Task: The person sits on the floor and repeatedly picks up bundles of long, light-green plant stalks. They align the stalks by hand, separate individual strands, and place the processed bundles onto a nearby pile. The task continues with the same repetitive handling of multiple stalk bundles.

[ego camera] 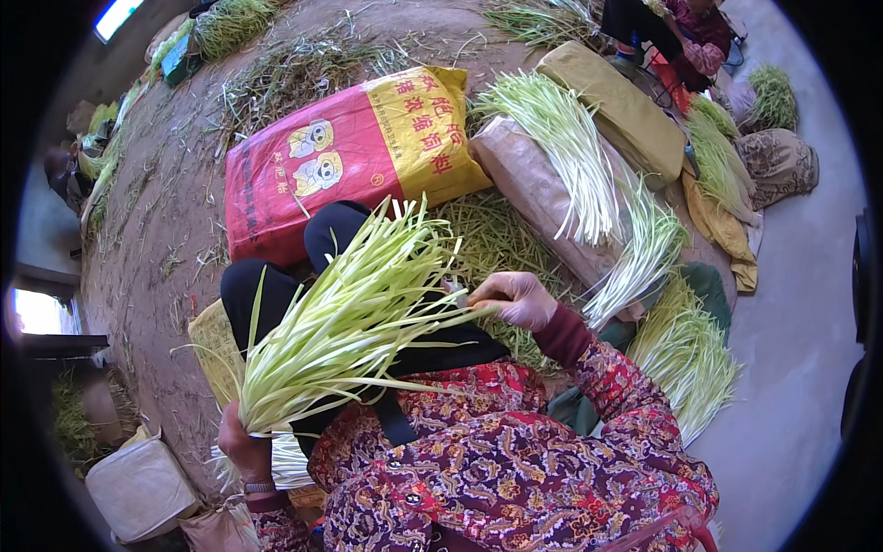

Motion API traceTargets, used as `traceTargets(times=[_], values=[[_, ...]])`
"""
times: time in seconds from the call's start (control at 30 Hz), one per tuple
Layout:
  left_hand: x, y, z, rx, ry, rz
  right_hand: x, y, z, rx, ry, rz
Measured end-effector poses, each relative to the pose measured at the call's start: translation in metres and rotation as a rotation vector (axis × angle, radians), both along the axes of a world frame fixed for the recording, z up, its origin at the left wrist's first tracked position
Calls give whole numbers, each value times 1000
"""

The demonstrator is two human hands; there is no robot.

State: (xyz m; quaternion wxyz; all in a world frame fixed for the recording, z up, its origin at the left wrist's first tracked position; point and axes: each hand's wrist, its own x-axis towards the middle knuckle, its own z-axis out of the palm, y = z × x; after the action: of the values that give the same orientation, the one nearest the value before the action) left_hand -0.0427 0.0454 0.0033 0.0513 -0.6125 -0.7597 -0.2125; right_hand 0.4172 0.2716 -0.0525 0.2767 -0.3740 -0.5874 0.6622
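Note:
My left hand, with a watch at its wrist, grips the white base of a large bunch of pale green leafy shoots. They look like blanched garlic leaves and fan out over my knees toward the upper right. My right hand wears a thin translucent glove. Its fingers are pinched together at the tip of one leaf at the bunch's right side. Something small and whitish shows beside these fingertips; what it is cannot be told. White stems of more shoots lie beneath my left forearm.
A red and yellow printed sack lies ahead. Right of it, shoots rest on a brown wrapped block, beside a tan block. More shoots lie at my right. Leaf trimmings cover the ground; another person sits at the upper right.

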Motion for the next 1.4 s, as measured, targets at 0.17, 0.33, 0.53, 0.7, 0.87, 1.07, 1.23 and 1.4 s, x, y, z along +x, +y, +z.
traceTargets(times=[0.17,0.33,0.53,0.7,0.87,1.07,1.23,1.4], values=[[5,-5,6,-12,-33,23,-37,-21,9,95,70,61],[-10,-25,-10,-50,-16,41,-52,-24,7,355,19,-17],[-8,-27,-26,-17,-125,43,-20,12,-25,568,-749,-135],[-19,-34,-39,-83,-144,65,8,27,-28,322,-528,-261],[-19,-29,-34,-49,-166,52,-35,24,18,445,-223,-320],[-21,-28,-30,-36,-104,37,-55,40,-20,564,-566,-154],[-23,-31,-39,-59,-131,53,-10,69,-89,377,-760,-263],[-22,-32,-38,-84,-137,51,14,65,-70,363,-472,-410]])
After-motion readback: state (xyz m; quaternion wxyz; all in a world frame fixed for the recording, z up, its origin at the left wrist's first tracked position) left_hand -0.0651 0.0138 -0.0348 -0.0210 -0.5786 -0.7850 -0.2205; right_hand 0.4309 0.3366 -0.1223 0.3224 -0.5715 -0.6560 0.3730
